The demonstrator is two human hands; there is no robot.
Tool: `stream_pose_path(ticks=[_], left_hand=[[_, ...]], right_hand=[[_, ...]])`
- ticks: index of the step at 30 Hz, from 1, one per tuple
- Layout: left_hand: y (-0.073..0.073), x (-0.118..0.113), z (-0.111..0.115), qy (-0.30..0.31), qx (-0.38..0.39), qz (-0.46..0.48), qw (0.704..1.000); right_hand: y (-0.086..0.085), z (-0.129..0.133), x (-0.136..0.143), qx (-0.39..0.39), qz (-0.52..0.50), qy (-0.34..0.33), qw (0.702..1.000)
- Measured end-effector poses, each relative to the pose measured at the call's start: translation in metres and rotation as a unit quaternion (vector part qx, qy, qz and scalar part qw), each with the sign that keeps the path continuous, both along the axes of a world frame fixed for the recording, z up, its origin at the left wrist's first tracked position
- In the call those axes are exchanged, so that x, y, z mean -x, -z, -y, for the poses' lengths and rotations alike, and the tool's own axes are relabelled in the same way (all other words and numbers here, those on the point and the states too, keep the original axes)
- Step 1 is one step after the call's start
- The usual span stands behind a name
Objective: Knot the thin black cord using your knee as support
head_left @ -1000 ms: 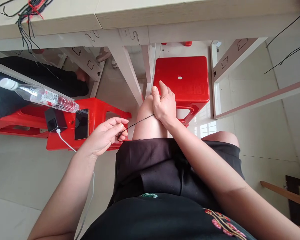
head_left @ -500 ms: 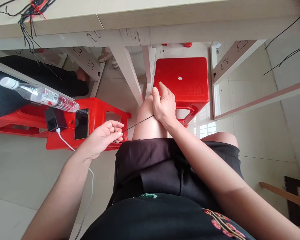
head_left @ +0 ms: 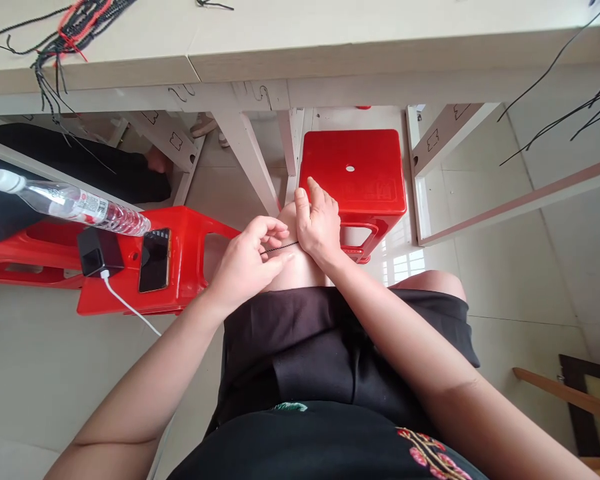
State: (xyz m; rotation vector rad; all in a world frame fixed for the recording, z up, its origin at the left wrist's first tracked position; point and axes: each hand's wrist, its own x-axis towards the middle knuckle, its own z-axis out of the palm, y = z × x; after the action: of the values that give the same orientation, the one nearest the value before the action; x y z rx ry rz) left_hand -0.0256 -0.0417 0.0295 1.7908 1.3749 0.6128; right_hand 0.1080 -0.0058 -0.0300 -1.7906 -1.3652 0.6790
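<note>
A thin black cord (head_left: 283, 247) lies across my bare left leg near the knee (head_left: 287, 215). My right hand (head_left: 319, 223) lies on that leg with its fingers stretched out, and one end of the cord runs under its heel. Close by on the left, my left hand (head_left: 253, 260) hovers over the leg. Its thumb and fingers are spread, and the cord passes between them. Where the cord runs behind the left palm is hidden.
A red stool (head_left: 353, 173) stands just beyond my knee. On another red stool (head_left: 187, 247) are a phone (head_left: 155, 260), a black charger (head_left: 100, 250) and a plastic bottle (head_left: 80, 200). The table (head_left: 330, 57) above carries bundled black and red cords (head_left: 80, 30). Another person's dark-clothed leg (head_left: 80, 160) shows under the table.
My left hand has moved right along the cord, from a pinch on it to spread fingers close to my right hand. The right hand stays on the leg. The view has shifted slightly.
</note>
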Motion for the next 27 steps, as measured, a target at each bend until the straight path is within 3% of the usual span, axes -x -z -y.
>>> stream_pose_path(ticks=[7,14,22,27], left_hand=[[0.005,-0.021,-0.003,-0.02,-0.107,-0.097,0.989],[0.006,-0.026,-0.002,0.029,-0.21,-0.208,0.955],[-0.004,-0.032,-0.01,0.026,-0.125,-0.174,0.976],[-0.001,-0.03,-0.014,0.034,-0.102,-0.146,0.983]], right_hand=[[0.005,-0.002,-0.002,-0.021,-0.012,-0.006,1.0],[0.002,-0.002,-0.002,-0.01,-0.032,-0.009,0.999],[0.001,-0.001,-0.003,0.006,-0.053,-0.006,0.999],[0.0,0.0,-0.003,-0.008,-0.061,-0.014,0.998]])
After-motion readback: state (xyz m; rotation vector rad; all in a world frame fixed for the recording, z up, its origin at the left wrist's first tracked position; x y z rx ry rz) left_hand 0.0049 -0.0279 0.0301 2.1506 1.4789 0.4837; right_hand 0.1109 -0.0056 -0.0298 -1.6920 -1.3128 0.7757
